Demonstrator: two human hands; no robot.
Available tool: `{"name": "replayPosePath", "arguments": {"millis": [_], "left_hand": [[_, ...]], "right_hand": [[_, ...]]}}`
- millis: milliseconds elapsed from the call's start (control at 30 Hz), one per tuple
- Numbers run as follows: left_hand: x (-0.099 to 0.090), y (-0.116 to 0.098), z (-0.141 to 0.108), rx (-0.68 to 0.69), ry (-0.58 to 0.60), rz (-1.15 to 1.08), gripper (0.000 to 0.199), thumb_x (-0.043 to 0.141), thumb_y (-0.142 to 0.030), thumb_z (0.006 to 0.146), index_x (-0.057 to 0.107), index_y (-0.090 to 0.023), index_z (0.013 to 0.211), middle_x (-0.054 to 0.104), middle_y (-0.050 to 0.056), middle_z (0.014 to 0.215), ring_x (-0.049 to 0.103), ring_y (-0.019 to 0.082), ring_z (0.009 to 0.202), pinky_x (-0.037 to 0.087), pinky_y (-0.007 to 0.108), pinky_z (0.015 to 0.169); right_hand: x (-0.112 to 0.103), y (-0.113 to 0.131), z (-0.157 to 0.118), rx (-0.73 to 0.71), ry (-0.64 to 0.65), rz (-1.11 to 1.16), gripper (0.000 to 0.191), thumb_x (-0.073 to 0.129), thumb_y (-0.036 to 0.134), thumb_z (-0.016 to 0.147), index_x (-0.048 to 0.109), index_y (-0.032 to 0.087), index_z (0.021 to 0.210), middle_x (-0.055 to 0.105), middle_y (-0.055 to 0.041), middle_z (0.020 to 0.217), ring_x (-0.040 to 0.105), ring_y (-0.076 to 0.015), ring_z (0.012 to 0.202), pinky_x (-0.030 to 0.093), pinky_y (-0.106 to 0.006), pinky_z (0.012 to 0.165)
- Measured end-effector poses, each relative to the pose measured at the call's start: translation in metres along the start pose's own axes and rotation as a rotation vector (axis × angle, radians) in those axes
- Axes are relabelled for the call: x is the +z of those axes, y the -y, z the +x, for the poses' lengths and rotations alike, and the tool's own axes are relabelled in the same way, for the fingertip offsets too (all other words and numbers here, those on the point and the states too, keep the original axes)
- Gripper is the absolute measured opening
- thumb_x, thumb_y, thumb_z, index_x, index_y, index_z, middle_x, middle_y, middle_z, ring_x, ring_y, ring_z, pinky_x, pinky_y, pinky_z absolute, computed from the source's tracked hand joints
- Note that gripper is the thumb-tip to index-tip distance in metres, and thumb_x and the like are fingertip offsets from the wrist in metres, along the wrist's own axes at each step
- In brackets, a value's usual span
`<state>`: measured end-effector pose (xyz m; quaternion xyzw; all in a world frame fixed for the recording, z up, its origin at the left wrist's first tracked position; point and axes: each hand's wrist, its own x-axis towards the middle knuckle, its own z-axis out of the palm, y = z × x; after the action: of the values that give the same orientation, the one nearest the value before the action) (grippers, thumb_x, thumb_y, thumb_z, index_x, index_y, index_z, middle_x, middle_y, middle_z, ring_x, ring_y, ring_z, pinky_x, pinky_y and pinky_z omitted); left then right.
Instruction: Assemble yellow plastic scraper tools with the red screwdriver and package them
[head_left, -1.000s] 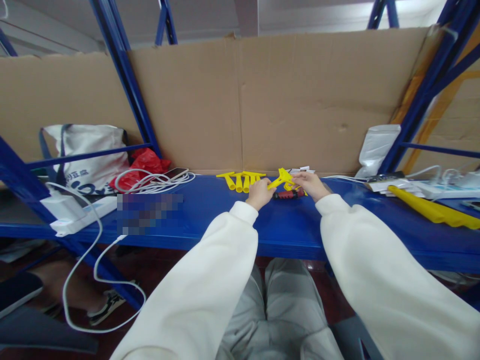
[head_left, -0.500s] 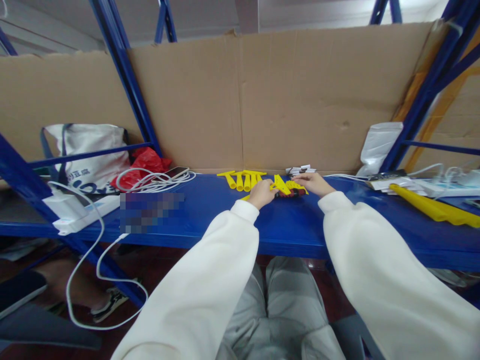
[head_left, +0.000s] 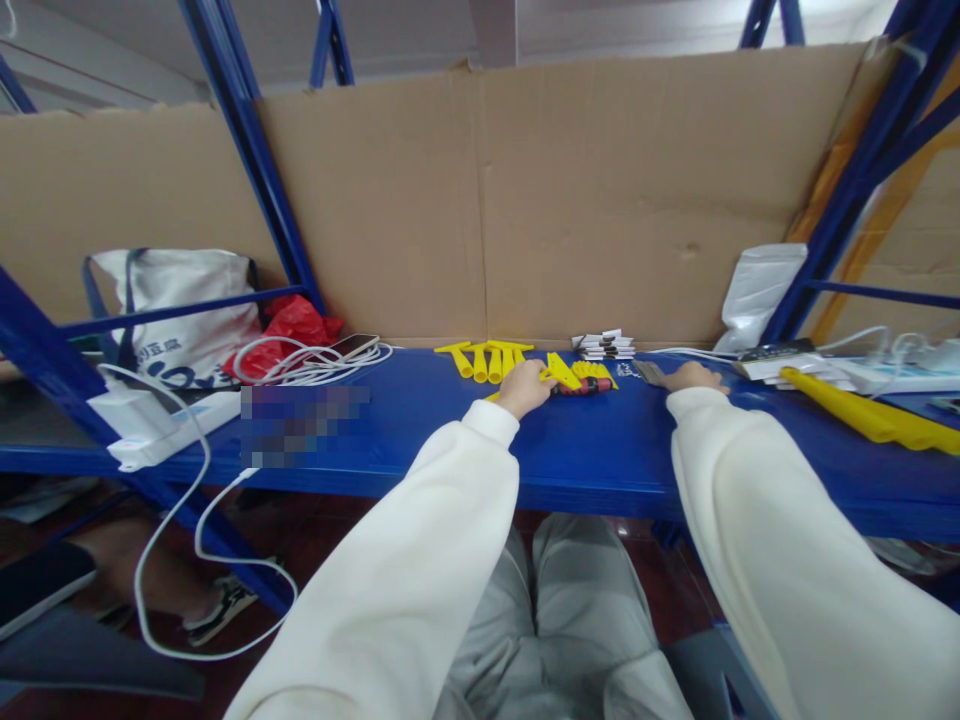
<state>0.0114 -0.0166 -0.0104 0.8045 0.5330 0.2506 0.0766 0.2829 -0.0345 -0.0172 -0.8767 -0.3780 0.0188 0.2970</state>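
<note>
My left hand [head_left: 525, 390] is closed around a yellow T-shaped plastic scraper handle [head_left: 561, 371], its wide end pointing right. Just beyond it lies a red-and-black screwdriver [head_left: 592, 386], beside small ribbed yellow pieces [head_left: 592, 370]. Farther right, my right hand [head_left: 694, 377] is low over the tabletop, next to a flat greyish piece [head_left: 649, 373]; its fingers are mostly hidden, so its grip is unclear. Several more yellow T-shaped handles [head_left: 494, 364] lie in a row behind my left hand. A stack of small white packets [head_left: 604, 346] sits behind the screwdriver.
Blue shelf posts [head_left: 251, 150] frame the blue table [head_left: 420, 440], with cardboard [head_left: 600, 200] behind. At left are a power strip [head_left: 180, 430], white cables [head_left: 315, 360], a red bag [head_left: 289, 330] and a cloth bag [head_left: 180, 300]. A long yellow piece [head_left: 870, 412] lies right.
My right hand has moved right, from the small yellow pieces to the flat greyish piece, uncovering the white packets and screwdriver. My left hand stays put with the scraper handle.
</note>
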Motion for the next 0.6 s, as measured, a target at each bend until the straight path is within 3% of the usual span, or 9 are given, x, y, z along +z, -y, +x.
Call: {"name": "replayPosePath", "arguments": {"millis": [167,267,600], "left_hand": [[0.0,0.0,0.001,0.009,0.015,0.007,0.031,0.063,-0.03,0.094,0.072,-0.016,0.12,0.072,0.012,0.128,0.064,0.024,0.123,0.048,0.03,0.1],[0.0,0.0,0.001,0.012,0.011,0.002,0.031,0.063,-0.03,0.094,0.072,-0.016,0.121,0.072,0.012,0.128,0.064,0.024,0.123,0.049,0.032,0.1],[0.001,0.001,0.001,0.017,0.001,0.008,0.03,0.064,-0.03,0.094,0.072,-0.017,0.119,0.072,0.011,0.128,0.064,0.024,0.123,0.049,0.031,0.1]], "right_hand": [[0.006,-0.005,0.011,0.01,-0.032,0.102,0.034,0.081,0.039,0.076,0.074,0.015,0.098,0.067,-0.0289,0.116,0.055,-0.0469,0.125,0.044,-0.062,0.097],[0.008,-0.008,0.012,-0.005,-0.056,0.105,0.031,0.08,0.036,0.077,0.073,0.012,0.095,0.066,-0.0323,0.116,0.054,-0.0469,0.124,0.041,-0.063,0.099],[0.002,-0.004,0.006,0.03,0.003,0.052,0.052,0.077,0.046,0.081,0.07,0.005,0.113,0.06,-0.0359,0.126,0.053,-0.0466,0.127,0.041,-0.058,0.102]]}}
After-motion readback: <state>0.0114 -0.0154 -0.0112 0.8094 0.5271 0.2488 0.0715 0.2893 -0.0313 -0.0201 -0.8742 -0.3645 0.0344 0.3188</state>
